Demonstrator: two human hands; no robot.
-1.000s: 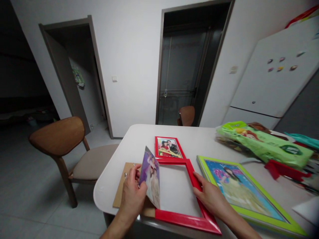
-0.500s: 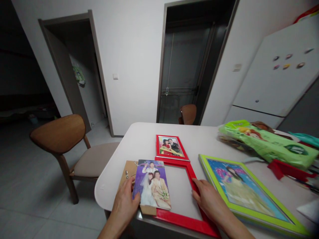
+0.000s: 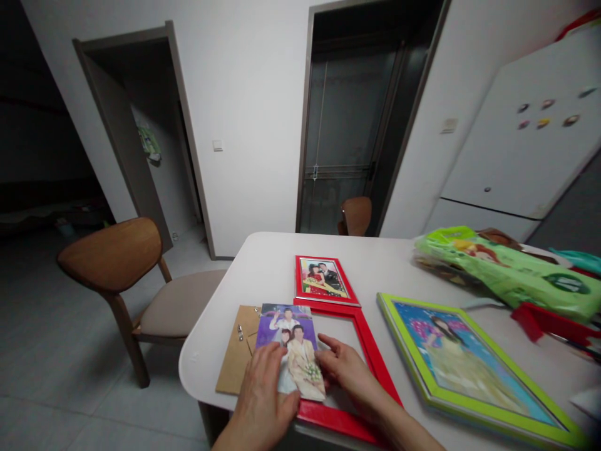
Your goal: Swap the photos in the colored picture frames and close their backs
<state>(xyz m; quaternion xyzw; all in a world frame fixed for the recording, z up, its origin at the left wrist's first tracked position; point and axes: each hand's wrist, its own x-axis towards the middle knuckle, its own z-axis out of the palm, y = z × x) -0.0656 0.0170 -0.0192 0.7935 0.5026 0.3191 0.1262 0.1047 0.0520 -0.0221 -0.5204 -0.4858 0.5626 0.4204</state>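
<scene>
A wedding photo with a purple background lies partly over a brown backing board and partly over the opening of a red picture frame. My left hand rests over the photo's left and lower part, fingers stretched out. At the photo's right edge is my right hand, thumb and fingers apart, reaching across the red frame. Metal clips show on the backing board. Behind these, a smaller red frame with a couple's picture touches the far edge of the larger one.
A lime-green picture frame lies on the white table to the right. Beyond it are a green plastic package and a red object. A wooden chair stands left of the table, a fridge at the right.
My left hand has moved right from the photo's left edge onto its surface. My right hand has let go of the frame's right side and come left to the photo.
</scene>
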